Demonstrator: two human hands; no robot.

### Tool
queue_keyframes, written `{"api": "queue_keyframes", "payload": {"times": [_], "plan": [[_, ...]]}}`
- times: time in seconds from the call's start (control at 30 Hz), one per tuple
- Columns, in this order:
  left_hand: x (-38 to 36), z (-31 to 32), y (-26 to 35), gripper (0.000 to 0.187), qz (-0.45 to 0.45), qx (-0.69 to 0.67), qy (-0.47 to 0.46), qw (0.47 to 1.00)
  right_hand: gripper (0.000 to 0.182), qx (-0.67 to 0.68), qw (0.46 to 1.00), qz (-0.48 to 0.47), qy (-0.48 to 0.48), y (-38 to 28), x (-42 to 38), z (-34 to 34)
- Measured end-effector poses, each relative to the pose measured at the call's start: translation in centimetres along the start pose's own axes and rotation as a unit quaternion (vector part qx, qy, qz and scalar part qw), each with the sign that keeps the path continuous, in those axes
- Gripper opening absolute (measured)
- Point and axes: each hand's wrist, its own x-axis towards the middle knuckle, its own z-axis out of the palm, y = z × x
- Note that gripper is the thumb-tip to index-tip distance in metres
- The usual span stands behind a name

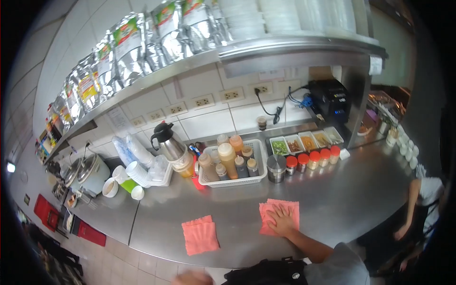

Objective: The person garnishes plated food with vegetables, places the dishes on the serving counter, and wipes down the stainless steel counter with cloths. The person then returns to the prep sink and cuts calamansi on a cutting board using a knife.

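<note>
Cloths: two pink ones lie on the shiny metal counter (pixel 166 209), well apart. The right cloth (pixel 265 211) is under a hand. The left cloth (pixel 200 237) lies flat and nobody touches it.
Right hand (pixel 282 221): palm down on the pink cloth, fingers spread wide. It presses flat and does not grip.
Left hand (pixel 194 277): low down, at the near edge of the view. It is blurry, so I cannot tell if its fingers are wide or narrow, or if it holds something. The cloth on that side is nearest to it.
Basket (pixel 232 182): white, with squeeze bottles (pixel 227 159) standing inside, some brown, some orange.
Pot (pixel 276 169): round and metal, just beside the basket.
Jars (pixel 312 160): small, in a row, with red lids.
Food dishes (pixel 308 143): little white ones behind the jars, with green bits in one.
Jug (pixel 169 142): silver with a black top, beside the basket.
Cups (pixel 137 174): white, in a leaning stack.
Shelf (pixel 190 63): up high, full of silver bags (pixel 129 45) and clear tubs.
Other person (pixel 431 192): off to the right, arm hanging down.
</note>
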Motion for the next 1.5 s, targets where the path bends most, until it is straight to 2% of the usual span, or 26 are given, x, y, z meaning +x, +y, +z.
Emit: {"api": "queue_keyframes", "payload": {"times": [0.07,0.13,0.2,0.23,0.27,0.3,0.37,0.43,0.47,0.53,0.63,0.73,0.87,0.93,0.97,1.03,1.07,1.13,1.17,1.23,1.27,1.3,1.33,1.37,1.43,1.5], "plan": [[-9.8,-6.3,-1.8,0.029,-0.284,0.203,0.170,0.921,0.056,-0.001,1.000,-0.013,0.001,-0.2,-0.1,-0.3],[-16.8,-10.5,-5.5,0.041,-0.427,0.409,0.369,0.717,0.062,-0.065,0.995,-0.068,-0.022,-1.3,-0.8,-1.2],[-25.7,-13.5,-7.0,0.054,-0.521,0.567,0.429,0.471,0.064,-0.029,0.989,-0.137,-0.053,-2.7,-2.0,-0.7],[-30.0,-14.4,-6.9,0.056,-0.576,0.599,0.438,0.343,0.067,0.006,0.977,-0.194,-0.084,-3.4,-2.5,-0.4],[-33.3,-14.8,-6.9,0.058,-0.620,0.617,0.438,0.210,0.067,0.004,0.977,-0.198,-0.080,-4.7,-2.8,-0.8],[-35.2,-14.4,-7.7,0.058,-0.616,0.616,0.442,0.212,0.066,0.012,0.965,-0.241,-0.105,-6.2,-3.1,-1.3],[-37.0,-13.7,-9.7,0.058,-0.657,0.616,0.434,-0.004,0.066,0.018,0.951,-0.282,-0.125,-6.9,-2.4,-0.6],[-37.0,-14.0,-10.6,0.058,-0.642,0.618,0.453,-0.002,0.066,0.130,0.943,-0.285,-0.111,-6.5,0.6,1.9],[-37.1,-13.8,-10.5,0.058,-0.632,0.619,0.467,-0.005,0.066,0.130,0.943,-0.285,-0.113,-6.4,1.8,2.8],[-37.4,-13.6,-10.7,0.056,-0.648,0.623,0.438,-0.016,0.072,0.025,0.972,-0.211,-0.101,-6.5,4.4,3.8],[-37.8,-13.3,-10.6,0.054,-0.659,0.630,0.410,-0.027,0.070,-0.001,0.986,-0.143,-0.080,-7.9,7.4,3.6],[-37.1,-13.4,-10.7,0.052,-0.658,0.628,0.415,-0.019,0.070,-0.030,0.988,-0.137,-0.061,-9.7,5.3,3.7],[-36.4,-13.3,-10.6,0.052,-0.664,0.622,0.416,-0.003,0.066,0.071,0.966,-0.248,-0.034,-10.2,-0.2,2.4],[-35.8,-13.3,-10.6,0.053,-0.665,0.616,0.423,-0.003,0.062,0.067,0.941,-0.305,-0.132,-9.6,-1.6,1.4],[-35.7,-13.2,-10.4,0.053,-0.664,0.616,0.423,0.004,0.062,0.067,0.938,-0.309,-0.141,-8.6,-1.1,2.5],[-35.7,-13.3,-10.6,0.053,-0.664,0.617,0.422,-0.001,0.054,0.036,0.955,-0.235,-0.175,-7.1,1.0,4.9],[-35.8,-13.2,-10.5,0.053,-0.660,0.622,0.421,0.003,0.054,0.036,0.953,-0.238,-0.181,-7.5,1.4,4.3],[-35.5,-12.9,-10.3,0.053,-0.662,0.619,0.423,0.004,0.051,0.065,0.987,-0.083,-0.119,-10.3,4.0,0.4],[-35.3,-13.0,-10.4,0.053,-0.663,0.618,0.422,0.011,0.051,0.065,0.987,-0.089,-0.117,-11.1,3.9,-1.4],[-35.2,-13.1,-10.3,0.053,-0.660,0.619,0.426,0.008,0.050,-0.007,0.965,-0.263,-0.003,-12.6,3.3,-4.3],[-35.2,-13.2,-10.4,0.053,-0.659,0.619,0.427,0.008,0.050,-0.005,0.964,-0.267,-0.001,-12.5,4.4,-4.0],[-34.9,-13.3,-10.6,0.053,-0.657,0.618,0.431,0.004,0.053,0.276,0.922,-0.229,-0.144,-11.9,5.8,-3.7],[-34.8,-13.3,-10.6,0.053,-0.662,0.612,0.433,0.008,0.057,0.527,0.786,-0.165,-0.277,-11.4,6.4,-3.2],[-35.0,-13.2,-10.3,0.054,-0.668,0.606,0.432,0.010,0.058,0.662,0.659,-0.080,-0.347,-10.8,6.3,-3.1],[-35.4,-13.1,-10.3,0.054,-0.660,0.614,0.432,0.004,0.060,0.796,0.497,0.068,-0.339,-10.1,4.9,-1.9],[-35.5,-13.4,-10.5,0.054,-0.649,0.623,0.437,0.002,0.061,0.833,0.446,0.133,-0.299,-9.7,3.8,-0.7]]}}
